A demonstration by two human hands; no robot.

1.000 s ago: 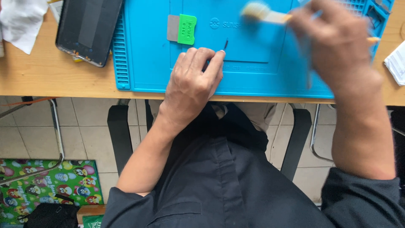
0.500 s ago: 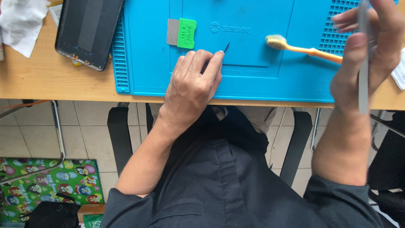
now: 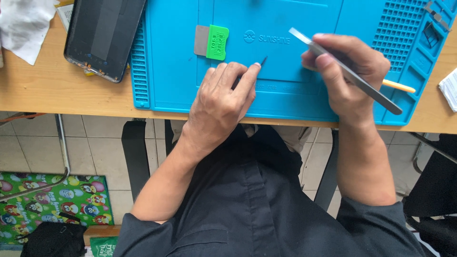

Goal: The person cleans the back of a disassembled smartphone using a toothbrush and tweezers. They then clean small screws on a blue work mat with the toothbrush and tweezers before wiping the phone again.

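Wooden desk [image 3: 71, 93] carries a blue ribbed silicone work mat [image 3: 285, 90]. Left hand [image 3: 223, 100] pins a thin dark sliver-like part [image 3: 263, 60] under its fingertips; right hand [image 3: 347, 71] grips long steel tweezers [image 3: 342, 70], tip just beside. A careless jab could flick the sliver away.

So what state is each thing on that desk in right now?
Left hand: pressing a thin dark strip onto the blue silicone work mat.
Right hand: gripping grey metal tweezers, tilted.
Green-handled flat scraper: lying free.
Dark phone back panel: lying flat, untouched.
Orange brush handle: mostly hidden.
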